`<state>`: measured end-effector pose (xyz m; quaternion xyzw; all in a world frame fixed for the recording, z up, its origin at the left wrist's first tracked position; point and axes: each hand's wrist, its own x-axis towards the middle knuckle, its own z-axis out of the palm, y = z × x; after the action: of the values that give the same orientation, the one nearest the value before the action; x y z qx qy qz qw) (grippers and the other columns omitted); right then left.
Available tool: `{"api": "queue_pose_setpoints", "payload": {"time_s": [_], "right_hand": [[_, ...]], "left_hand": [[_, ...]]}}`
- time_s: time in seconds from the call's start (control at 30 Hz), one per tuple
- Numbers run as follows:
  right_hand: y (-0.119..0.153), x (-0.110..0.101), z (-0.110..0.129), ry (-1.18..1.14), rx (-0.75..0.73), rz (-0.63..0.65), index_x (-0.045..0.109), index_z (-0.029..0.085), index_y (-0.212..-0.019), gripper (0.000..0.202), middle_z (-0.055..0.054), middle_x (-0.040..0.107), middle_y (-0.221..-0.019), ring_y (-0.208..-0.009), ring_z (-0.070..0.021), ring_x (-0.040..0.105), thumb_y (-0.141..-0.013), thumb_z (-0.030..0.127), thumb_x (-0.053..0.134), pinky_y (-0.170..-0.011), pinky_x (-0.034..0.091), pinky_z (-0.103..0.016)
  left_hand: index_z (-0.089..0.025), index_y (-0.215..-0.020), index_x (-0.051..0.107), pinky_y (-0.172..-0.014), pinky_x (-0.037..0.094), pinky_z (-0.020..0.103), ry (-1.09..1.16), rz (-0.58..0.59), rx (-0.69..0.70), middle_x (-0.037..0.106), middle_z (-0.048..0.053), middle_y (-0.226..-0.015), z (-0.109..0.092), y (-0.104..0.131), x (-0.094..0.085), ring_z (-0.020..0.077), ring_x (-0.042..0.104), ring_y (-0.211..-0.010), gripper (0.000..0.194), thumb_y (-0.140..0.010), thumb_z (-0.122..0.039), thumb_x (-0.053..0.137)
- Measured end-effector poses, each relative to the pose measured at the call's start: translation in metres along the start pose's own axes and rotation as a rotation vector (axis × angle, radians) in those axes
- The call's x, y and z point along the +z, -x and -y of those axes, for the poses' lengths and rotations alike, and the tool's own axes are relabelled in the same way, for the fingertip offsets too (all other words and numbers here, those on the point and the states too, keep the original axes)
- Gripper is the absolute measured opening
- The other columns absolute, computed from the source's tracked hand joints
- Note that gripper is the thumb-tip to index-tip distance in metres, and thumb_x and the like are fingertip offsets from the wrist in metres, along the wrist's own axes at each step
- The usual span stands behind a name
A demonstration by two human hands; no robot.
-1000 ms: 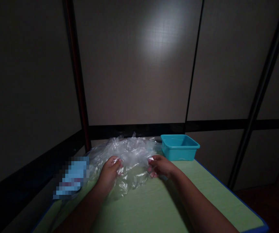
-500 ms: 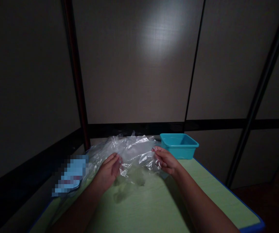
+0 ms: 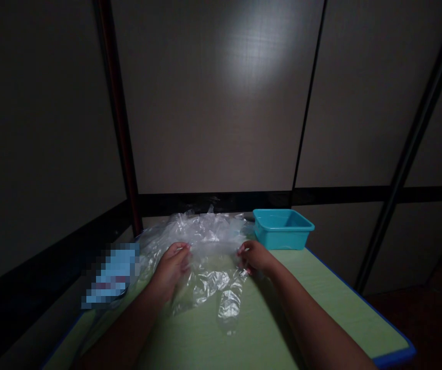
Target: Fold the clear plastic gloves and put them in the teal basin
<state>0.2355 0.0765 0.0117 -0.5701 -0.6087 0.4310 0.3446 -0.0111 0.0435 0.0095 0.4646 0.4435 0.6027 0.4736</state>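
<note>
Between both hands (image 3: 172, 264) (image 3: 258, 257), clear plastic (image 3: 213, 280)

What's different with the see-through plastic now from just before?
The clear plastic piece between the left hand and right hand now hangs farther down toward the person; the right hand dipped slightly. Both hands seem to have kept hold. The turquoise tub and crumpled plastic pile stayed put.

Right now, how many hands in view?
2: left hand and right hand, pinching opposite sides of the clear plastic; the right is nearer the teal bin. No others show.
</note>
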Motion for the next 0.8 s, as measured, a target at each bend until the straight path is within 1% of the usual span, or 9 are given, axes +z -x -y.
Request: {"api": "queue_pose_setpoints", "payload": {"time_s": [0.17, 0.23, 0.33, 0.43, 0.53, 0.6, 0.67, 0.73, 0.8], "right_hand": [[0.001, -0.004, -0.002, 0.263, 0.006, -0.087, 0.058, 0.015, -0.075, 0.006, 0.002, 0.055, -0.043, -0.033, -0.0093, 0.048, -0.074, 0.014, 0.052, -0.04, 0.037, -0.019], [0.002, -0.007, -0.002, 0.346, 0.01, -0.1, 0.06, 0.014, -0.079, 0.009, -0.001, 0.059, -0.048, -0.036, -0.0103, 0.051, -0.077, 0.016, 0.051, -0.044, 0.039, -0.02], [0.005, -0.01, 0.002, 0.448, 0.023, -0.096, 0.062, 0.013, -0.086, 0.017, -0.006, 0.064, -0.056, -0.042, -0.0124, 0.057, -0.08, 0.019, 0.047, -0.048, 0.043, -0.021], [0.009, -0.01, 0.008, 0.53, 0.046, -0.056, 0.064, 0.012, -0.08, 0.019, -0.008, 0.065, -0.057, -0.045, -0.0142, 0.059, -0.08, 0.019, 0.047, -0.049, 0.044, -0.022], [0.014, -0.009, 0.012, 0.601, 0.072, 0.005, 0.064, 0.012, -0.061, 0.02, -0.008, 0.063, -0.052, -0.044, -0.0156, 0.059, -0.075, 0.019, 0.051, -0.047, 0.044, -0.022], [0.016, -0.011, 0.014, 0.65, 0.078, 0.007, 0.062, 0.013, -0.054, 0.02, -0.008, 0.062, -0.05, -0.047, -0.0174, 0.06, -0.072, 0.02, 0.056, -0.048, 0.044, -0.023], [0.018, -0.013, 0.015, 0.701, 0.063, -0.07, 0.063, 0.014, -0.059, 0.017, -0.011, 0.065, -0.059, -0.058, -0.0216, 0.063, -0.071, 0.024, 0.059, -0.055, 0.045, -0.027], [0.019, -0.017, 0.017, 0.746, 0.03, -0.203, 0.065, 0.014, -0.071, 0.019, -0.016, 0.066, -0.075, -0.076, -0.0268, 0.063, -0.074, 0.031, 0.058, -0.064, 0.045, -0.032], [0.02, -0.018, 0.021, 0.773, -0.012, -0.32, 0.064, 0.013, -0.083, 0.027, -0.019, 0.064, -0.088, -0.087, -0.0291, 0.06, -0.081, 0.037, 0.05, -0.071, 0.042, -0.035]], "left_hand": [[-0.019, -0.085, 0.053, -0.05, 0.043, 0.024, -0.232, -0.026, 0.145, 0.06, 0.001, -0.076, -0.001, -0.002, 0.0, 0.0157, 0.058, -0.061, 0.03, -0.071, -0.045, 0.058], [-0.019, -0.084, 0.055, -0.064, 0.047, 0.029, -0.332, -0.038, 0.24, 0.06, 0.003, -0.082, -0.003, -0.002, 0.001, 0.0196, 0.059, -0.076, 0.028, -0.069, -0.042, 0.061], [-0.021, -0.085, 0.059, -0.088, 0.04, 0.037, -0.451, -0.021, 0.367, 0.06, 0.003, -0.094, -0.006, 0.0, 0.003, 0.0232, 0.054, -0.097, 0.024, -0.067, -0.037, 0.064], [-0.022, -0.092, 0.061, -0.096, 0.034, 0.039, -0.594, 0.073, 0.488, 0.06, 0.004, -0.102, -0.004, 0.004, 0.003, 0.0237, 0.051, -0.105, 0.023, -0.071, -0.032, 0.06], [-0.023, -0.107, 0.059, -0.102, 0.028, 0.042, -0.886, 0.25, 0.613, 0.055, 0.006, -0.12, 0.001, 0.008, 0.002, 0.0245, 0.042, -0.118, 0.033, -0.075, -0.031, 0.058], [-0.025, -0.115, 0.056, -0.106, 0.02, 0.045, -1.046, 0.384, 0.605, 0.05, 0.005, -0.129, 0.004, 0.011, 0.0, 0.0256, 0.035, -0.124, 0.04, -0.076, -0.034, 0.059], [-0.028, -0.118, 0.055, -0.107, 0.013, 0.047, -1.111, 0.479, 0.554, 0.047, 0.004, -0.133, 0.004, 0.013, -0.001, 0.0263, 0.032, -0.127, 0.042, -0.077, -0.037, 0.059], [-0.029, -0.12, 0.053, -0.107, 0.012, 0.047, -1.117, 0.495, 0.516, 0.045, 0.004, -0.134, 0.003, 0.014, -0.002, 0.0258, 0.03, -0.128, 0.042, -0.079, -0.04, 0.056], [-0.029, -0.122, 0.051, -0.107, 0.01, 0.046, -1.108, 0.47, 0.503, 0.044, 0.004, -0.135, 0.001, 0.014, -0.002, 0.0245, 0.029, -0.129, 0.043, -0.081, -0.042, 0.053]]}}
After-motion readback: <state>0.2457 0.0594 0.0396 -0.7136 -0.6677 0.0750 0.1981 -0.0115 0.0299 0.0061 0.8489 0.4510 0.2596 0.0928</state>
